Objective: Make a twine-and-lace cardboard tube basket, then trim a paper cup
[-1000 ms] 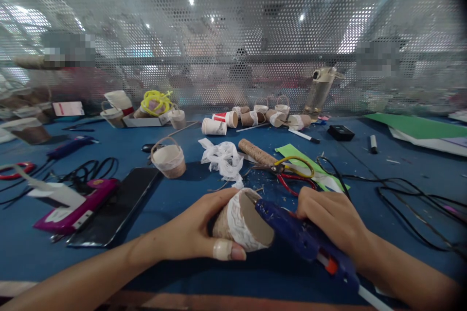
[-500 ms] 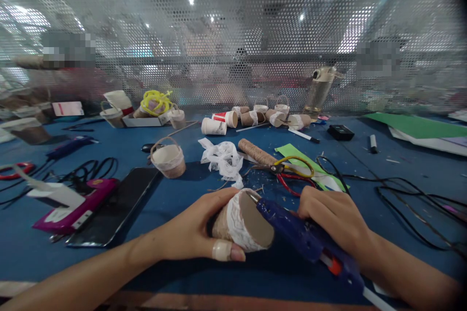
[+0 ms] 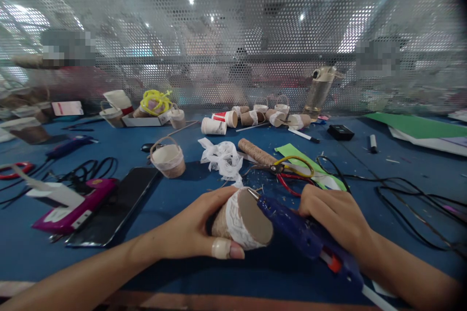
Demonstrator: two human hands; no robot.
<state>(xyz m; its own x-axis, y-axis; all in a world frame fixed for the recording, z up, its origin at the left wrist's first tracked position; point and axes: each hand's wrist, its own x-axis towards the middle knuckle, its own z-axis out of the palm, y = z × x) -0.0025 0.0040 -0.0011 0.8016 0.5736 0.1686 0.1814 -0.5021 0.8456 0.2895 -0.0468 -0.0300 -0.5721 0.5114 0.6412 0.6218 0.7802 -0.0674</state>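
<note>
My left hand grips a paper cup wrapped in brown twine, with a white lace band round its rim; the cup is tilted, mouth towards the right. Tape is wrapped round my left thumb. In my right hand is a blue hot glue gun, its metal nozzle at the upper edge of the cup's rim. A glue stick pokes out of the gun's back end. Just beyond the cup lies crumpled white lace, beside a roll of twine and scissors with yellow and red handles.
A small twine basket stands left of the lace. A phone and a purple power strip lie at left. Several cups and baskets line the back near a bottle. Black cables loop at right.
The glue gun's nozzle has shifted very slightly up and left along the cup's rim. Both hands keep their holds, and the cup has barely moved.
</note>
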